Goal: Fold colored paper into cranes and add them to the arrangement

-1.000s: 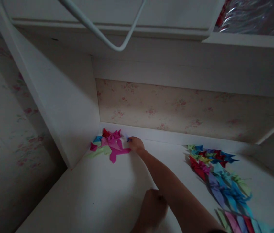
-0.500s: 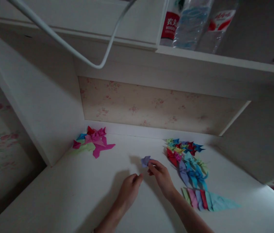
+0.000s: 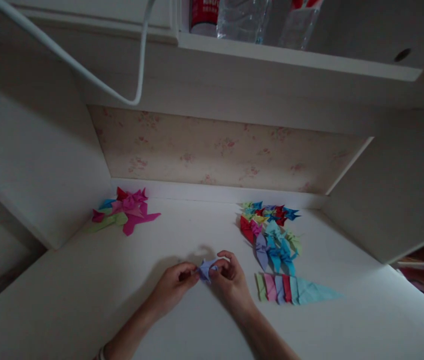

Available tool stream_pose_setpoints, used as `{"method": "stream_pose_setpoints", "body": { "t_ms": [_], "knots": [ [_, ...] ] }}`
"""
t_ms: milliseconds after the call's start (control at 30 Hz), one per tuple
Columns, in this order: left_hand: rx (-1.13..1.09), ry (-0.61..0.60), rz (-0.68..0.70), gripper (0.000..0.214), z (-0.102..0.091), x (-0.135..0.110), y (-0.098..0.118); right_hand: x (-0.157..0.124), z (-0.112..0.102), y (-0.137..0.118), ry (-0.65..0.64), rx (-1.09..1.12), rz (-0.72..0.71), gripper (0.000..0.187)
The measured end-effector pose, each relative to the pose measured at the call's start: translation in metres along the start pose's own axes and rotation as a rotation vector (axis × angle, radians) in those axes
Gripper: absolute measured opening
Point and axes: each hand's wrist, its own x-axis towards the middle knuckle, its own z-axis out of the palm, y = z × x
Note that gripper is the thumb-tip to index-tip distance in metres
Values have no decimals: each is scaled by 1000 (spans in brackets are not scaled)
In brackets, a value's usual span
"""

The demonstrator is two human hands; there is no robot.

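A small pale purple folded paper piece (image 3: 206, 269) is pinched between both my hands just above the white desk top (image 3: 181, 320). My left hand (image 3: 174, 285) grips its left side with closed fingers. My right hand (image 3: 230, 280) grips its right side, thumb and fingers curled round it. To the right lies a heap of coloured folded paper shapes (image 3: 272, 232), and beside my right hand a row of flat folded paper triangles (image 3: 290, 290).
A second pile of pink, red and green folded paper (image 3: 123, 215) sits in the back left corner against the side panel. A shelf above holds plastic bottles (image 3: 242, 17). A white cable (image 3: 84, 70) hangs in a loop at the top left.
My right hand came back from the far left pile with the purple piece to the middle of the desk. My left hand has joined it and now grips the piece too.
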Motion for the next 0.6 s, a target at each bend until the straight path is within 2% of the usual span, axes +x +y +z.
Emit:
{"method": "stream_pose_setpoints", "body": {
  "t_ms": [133, 300, 467, 600],
  "knots": [
    [-5, -24, -31, 31, 0, 1, 2, 0, 1, -7, -12, 19, 27, 38],
    [-138, 20, -115, 28, -4, 1, 9, 1, -2, -8, -38, 51, 37, 43],
    [-544, -19, -228, 24, -7, -2, 4, 5, -3, -10, 15, 293, 122, 36],
    [-801, -108, -297, 25, -2, -5, 0, 7, -1, -10, 32, 323, 156, 33]
  ]
}}
